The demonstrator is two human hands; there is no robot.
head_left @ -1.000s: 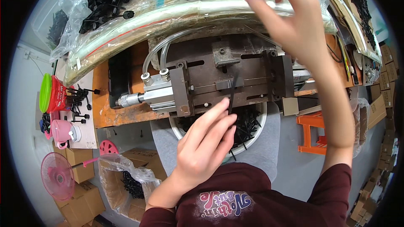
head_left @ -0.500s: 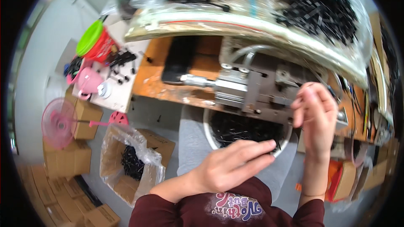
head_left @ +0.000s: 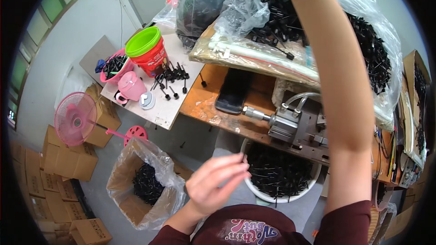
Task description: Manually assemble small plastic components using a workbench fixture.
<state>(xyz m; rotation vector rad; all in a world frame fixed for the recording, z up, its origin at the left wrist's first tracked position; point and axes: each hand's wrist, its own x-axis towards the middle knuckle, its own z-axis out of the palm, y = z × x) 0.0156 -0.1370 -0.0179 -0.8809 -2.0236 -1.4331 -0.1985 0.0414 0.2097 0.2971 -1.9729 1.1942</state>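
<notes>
My left hand (head_left: pixel 215 182) hangs at the left rim of a white tub (head_left: pixel 249 186) heaped with thin black stemmed parts (head_left: pixel 284 172). Its fingers are drawn together in a pinch; a tiny dark bit shows at the tips, too small to name. My right forearm (head_left: pixel 343 86) stretches far forward over the metal bench fixture (head_left: pixel 286 124) and the plastic-lined pile of black parts (head_left: pixel 370 54). The right hand itself is cut off by the upper edge. The forearm covers part of the fixture.
A dark phone-like slab (head_left: pixel 232 90) lies on the orange bench (head_left: pixel 204 109). On the side table stand a red bucket with a green rim (head_left: pixel 150 52), a pink jug (head_left: pixel 131 86) and scattered black parts. Below are a pink fan (head_left: pixel 76 119) and a plastic-lined carton (head_left: pixel 122 199).
My right hand has gone from beside the fixture forward past the upper edge. My left hand has moved from above the tub to its left rim. The view has shifted left.
</notes>
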